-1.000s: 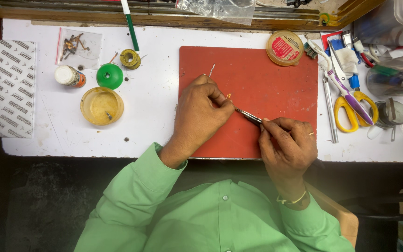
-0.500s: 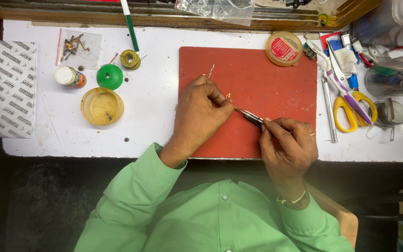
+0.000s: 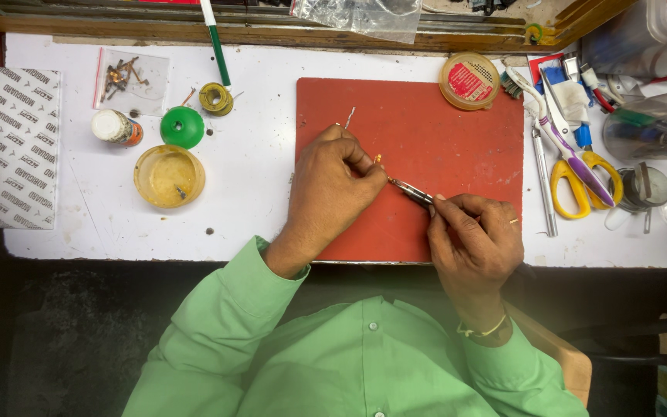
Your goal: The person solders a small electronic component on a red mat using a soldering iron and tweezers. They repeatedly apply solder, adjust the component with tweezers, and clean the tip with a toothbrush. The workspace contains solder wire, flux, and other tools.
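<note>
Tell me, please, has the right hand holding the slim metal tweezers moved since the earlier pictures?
No: the right hand stays at the red mat's lower right edge.

Your white bench (image 3: 256, 208) is carrying a red mat (image 3: 441, 123) centre frame, yellow dish (image 3: 168, 176) left, scissors (image 3: 580, 174) right.

Your left hand (image 3: 333, 185) lies knuckles up, fingers curled tight and thumb pressed to the fingertips in a fine pinch at its right edge. Your right hand (image 3: 476, 235) sits just to the right and slightly nearer your body — back of the hand up, fingers folded in, thumb and forefinger closed at its upper left corner, aimed at the left hand's pinch. The two hands are close but apart. Both forearms, in green sleeves, angle in from your chest, wrists bent slightly inward.
</note>
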Motion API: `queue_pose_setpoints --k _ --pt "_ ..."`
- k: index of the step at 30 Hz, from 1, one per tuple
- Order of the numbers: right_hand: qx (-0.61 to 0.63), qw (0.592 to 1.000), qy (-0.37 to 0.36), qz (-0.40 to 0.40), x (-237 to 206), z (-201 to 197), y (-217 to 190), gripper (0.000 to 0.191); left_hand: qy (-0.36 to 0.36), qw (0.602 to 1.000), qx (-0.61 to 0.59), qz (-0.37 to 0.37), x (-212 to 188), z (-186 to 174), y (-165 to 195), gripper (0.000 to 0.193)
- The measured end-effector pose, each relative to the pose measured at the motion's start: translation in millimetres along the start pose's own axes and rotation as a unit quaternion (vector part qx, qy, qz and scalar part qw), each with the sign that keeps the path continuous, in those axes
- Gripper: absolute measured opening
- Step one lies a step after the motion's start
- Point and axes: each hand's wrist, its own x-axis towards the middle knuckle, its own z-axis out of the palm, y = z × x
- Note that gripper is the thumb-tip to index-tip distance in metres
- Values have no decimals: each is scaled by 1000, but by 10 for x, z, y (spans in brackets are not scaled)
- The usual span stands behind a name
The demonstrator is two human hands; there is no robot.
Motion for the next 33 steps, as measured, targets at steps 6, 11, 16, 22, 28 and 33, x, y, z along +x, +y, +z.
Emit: queue_pose_setpoints --k 6,11,16,22,28,33 --pt "2 1000 -3 3 -5 -3 -3 23 -1 1000 2 0 -5 -8 10 18" --pt "0 1000 2 -4 4 9 6 22 -4 1000 2 -5 -6 -7 11 19" --pt "-11 1000 -1 -7 -1 2 -3 21 -3 1000 -1 3 -4 -6 2 19" --pt "-13 1000 4 -11 4 11 -2 21 2 1000 -4 12 -4 4 -11 19" --pt "-12 1000 1 -8 5 1 -13 20 2 1000 -2 10 -2 8 -17 19" --pt "-12 1000 1 -6 3 0 -20 21 4 1000 -2 12 -7 4 -17 19"
